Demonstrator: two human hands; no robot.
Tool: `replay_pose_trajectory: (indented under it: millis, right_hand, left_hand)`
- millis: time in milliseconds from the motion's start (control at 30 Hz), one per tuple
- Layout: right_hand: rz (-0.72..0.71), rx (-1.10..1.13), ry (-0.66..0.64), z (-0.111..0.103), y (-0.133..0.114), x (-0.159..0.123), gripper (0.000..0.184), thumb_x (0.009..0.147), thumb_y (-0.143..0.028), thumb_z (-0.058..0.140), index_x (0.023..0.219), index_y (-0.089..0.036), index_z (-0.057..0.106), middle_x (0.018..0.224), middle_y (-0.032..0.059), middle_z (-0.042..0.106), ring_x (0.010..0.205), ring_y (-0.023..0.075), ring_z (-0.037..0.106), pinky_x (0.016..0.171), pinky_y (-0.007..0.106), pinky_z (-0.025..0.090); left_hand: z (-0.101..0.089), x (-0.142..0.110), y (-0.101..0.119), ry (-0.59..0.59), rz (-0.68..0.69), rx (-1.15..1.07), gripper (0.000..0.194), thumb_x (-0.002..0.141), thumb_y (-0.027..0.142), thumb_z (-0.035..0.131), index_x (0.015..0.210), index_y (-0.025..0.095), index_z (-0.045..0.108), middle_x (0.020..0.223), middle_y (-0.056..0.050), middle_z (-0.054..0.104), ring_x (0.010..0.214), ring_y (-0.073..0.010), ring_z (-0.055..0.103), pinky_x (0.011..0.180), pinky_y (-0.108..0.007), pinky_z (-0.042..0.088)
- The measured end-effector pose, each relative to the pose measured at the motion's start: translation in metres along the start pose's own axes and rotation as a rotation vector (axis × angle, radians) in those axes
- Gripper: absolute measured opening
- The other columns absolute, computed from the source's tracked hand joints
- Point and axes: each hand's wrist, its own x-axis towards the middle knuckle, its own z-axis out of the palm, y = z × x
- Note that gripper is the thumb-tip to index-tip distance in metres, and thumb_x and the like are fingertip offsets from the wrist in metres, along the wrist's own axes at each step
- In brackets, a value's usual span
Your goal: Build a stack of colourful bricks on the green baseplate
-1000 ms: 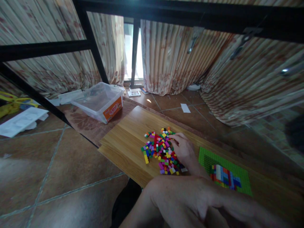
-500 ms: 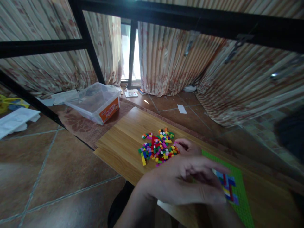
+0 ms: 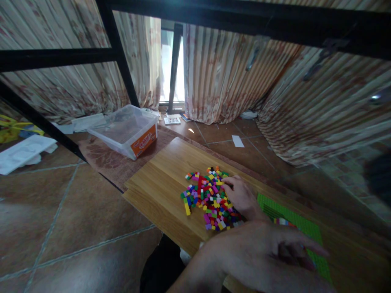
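Note:
A heap of small coloured bricks (image 3: pixel 207 197) lies on a wooden board (image 3: pixel 161 179) on the floor. My right hand (image 3: pixel 241 195) rests on the heap's right side, its fingers curled in a pinch at the upper bricks; what they hold is hidden. To the right a green baseplate (image 3: pixel 301 226) carries a few joined bricks (image 3: pixel 282 221), mostly covered. My left hand (image 3: pixel 269 252) lies close to the camera over that plate, fingers stretched out to the right, holding nothing that I can see.
A clear plastic tub (image 3: pixel 125 130) with an orange label stands beyond the board on a brown mat. Black metal frame bars (image 3: pixel 119 53) cross overhead. Striped curtains (image 3: pixel 220 69) hang behind. White packaging (image 3: pixel 24 148) and papers lie on the tiled floor at left.
My right hand has moved back onto the heap's upper right. My left hand has slid down and right over the baseplate, covering more of the joined bricks. The camera shifted slightly.

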Motion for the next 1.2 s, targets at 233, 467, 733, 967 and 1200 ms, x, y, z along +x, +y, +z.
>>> replay_pose_trajectory:
  millis: [233,467,733,967,1200]
  right_hand:
    - [0.014,0.045,-0.063,-0.002,-0.005,0.002,0.011,0.079,-0.025,0.061,0.078,-0.023,0.072,0.085,0.0055,0.068,0.077,0.0204,0.063,0.074,0.035,0.046]
    - [0.098,0.169,-0.048,0.001,-0.011,-0.009,0.009,0.076,-0.027,0.059,0.075,-0.023,0.068,0.080,0.0031,0.070,0.071,0.0199,0.064,0.067,0.034,0.048]
    - [0.203,0.581,0.104,-0.014,-0.011,-0.027,0.011,0.072,-0.034,0.064,0.074,-0.023,0.067,0.068,0.0012,0.069,0.064,0.0194,0.063,0.058,0.031,0.047]
    - [0.332,0.947,0.388,-0.044,-0.030,-0.078,0.019,0.070,-0.036,0.076,0.079,-0.021,0.070,0.075,0.0021,0.072,0.070,0.0178,0.067,0.067,0.031,0.055]
    - [0.312,1.040,0.425,-0.045,-0.025,-0.094,0.017,0.079,-0.038,0.070,0.086,-0.022,0.072,0.083,0.0017,0.074,0.077,0.0165,0.068,0.071,0.030,0.056]
  left_hand:
    - [0.000,0.002,-0.001,0.035,0.011,-0.014,0.073,0.070,0.051,0.080,0.133,0.021,0.061,0.097,-0.010,0.072,0.085,-0.0211,0.069,0.075,-0.031,0.056]
    - [0.007,-0.002,0.001,0.086,0.017,-0.040,0.069,0.071,0.053,0.079,0.130,0.020,0.063,0.096,-0.010,0.071,0.082,-0.0195,0.067,0.073,-0.031,0.054]
    - [-0.009,-0.005,0.019,0.381,0.115,-0.078,0.031,0.083,0.035,0.069,0.108,0.016,0.069,0.091,-0.006,0.068,0.080,-0.0151,0.063,0.074,-0.027,0.050]
    - [-0.031,-0.003,0.012,0.920,0.002,0.125,0.019,0.081,0.029,0.068,0.091,0.014,0.066,0.084,-0.004,0.065,0.077,-0.0147,0.059,0.073,-0.026,0.048]
    - [-0.017,0.006,-0.003,0.691,-0.042,0.093,0.022,0.084,0.036,0.065,0.090,0.014,0.067,0.081,-0.002,0.063,0.074,-0.0140,0.056,0.073,-0.025,0.046]
